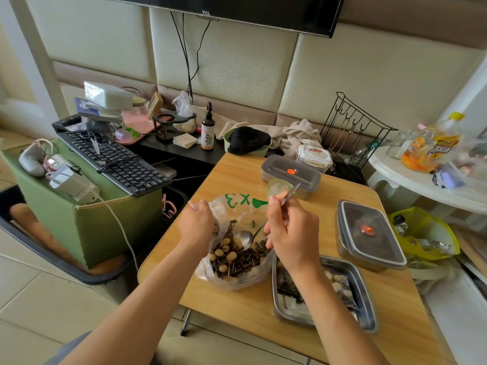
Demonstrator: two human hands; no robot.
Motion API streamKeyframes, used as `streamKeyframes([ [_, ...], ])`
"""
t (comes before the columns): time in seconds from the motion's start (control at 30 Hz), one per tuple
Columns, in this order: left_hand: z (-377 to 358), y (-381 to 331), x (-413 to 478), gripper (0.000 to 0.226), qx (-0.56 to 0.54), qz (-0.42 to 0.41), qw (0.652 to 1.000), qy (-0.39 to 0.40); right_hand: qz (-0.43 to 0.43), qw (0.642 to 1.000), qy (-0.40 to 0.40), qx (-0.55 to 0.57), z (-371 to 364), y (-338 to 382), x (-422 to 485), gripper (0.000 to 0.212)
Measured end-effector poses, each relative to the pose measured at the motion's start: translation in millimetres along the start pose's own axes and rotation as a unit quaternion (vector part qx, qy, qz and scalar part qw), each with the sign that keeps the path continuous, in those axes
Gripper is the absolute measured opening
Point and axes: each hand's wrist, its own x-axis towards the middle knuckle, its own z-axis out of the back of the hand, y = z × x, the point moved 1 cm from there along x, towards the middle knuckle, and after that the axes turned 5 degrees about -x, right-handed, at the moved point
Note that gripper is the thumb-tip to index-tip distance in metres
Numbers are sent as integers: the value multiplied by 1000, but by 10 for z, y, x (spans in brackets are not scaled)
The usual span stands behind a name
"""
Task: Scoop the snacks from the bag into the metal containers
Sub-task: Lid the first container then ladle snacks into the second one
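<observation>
A clear plastic bag (232,275) with green print stands open on the wooden table (237,309), holding striped sunflower seeds and pale round nuts (232,256). My left hand (196,225) grips the bag's left rim. My right hand (291,230) holds a metal spoon (243,238) whose bowl sits inside the bag, just above the snacks. To the right of the bag, an open metal container (366,304) holds some seeds and nuts; my right forearm covers part of it.
Two lidded metal containers (290,172) (371,235) sit on the table behind and to the right. A white-lidded plastic box (315,155) stands behind them. A keyboard (113,159) on a green box is at left, a white side table (411,177) at right.
</observation>
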Motion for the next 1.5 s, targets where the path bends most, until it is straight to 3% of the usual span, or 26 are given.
streamKeyframes([
  [0.2,-28,-28,-1,36,-13,-21,1000,-10,-89,994,-59,17,78,-53,5,36],
  [0.43,-22,-62,-45,37,-25,-40,999,-13,-9,1000,10,14,-44,30,-28,37],
  [0.53,-3,-62,-58,31,-20,-58,998,-9,-18,999,24,23,-117,44,-33,34],
  [0.67,12,-80,-40,33,-11,-71,997,-11,-138,988,25,56,-128,-8,-29,29],
  [0.8,31,-87,-28,37,18,-119,993,1,-346,931,20,115,-58,-214,17,35],
  [0.9,16,-66,-42,39,79,-154,985,16,-404,908,8,109,-2,-357,49,37],
  [1.03,-37,-42,-112,36,239,-227,944,-2,-398,914,-34,73,160,-424,121,38],
  [1.17,-106,23,-181,26,283,-278,915,77,-362,926,-92,58,350,-454,190,40],
  [1.37,-192,133,-150,57,403,-317,839,184,-325,933,-147,56,506,-476,241,37],
  [1.5,-233,184,-98,57,395,-312,837,214,-265,953,-137,55,475,-377,216,38],
])
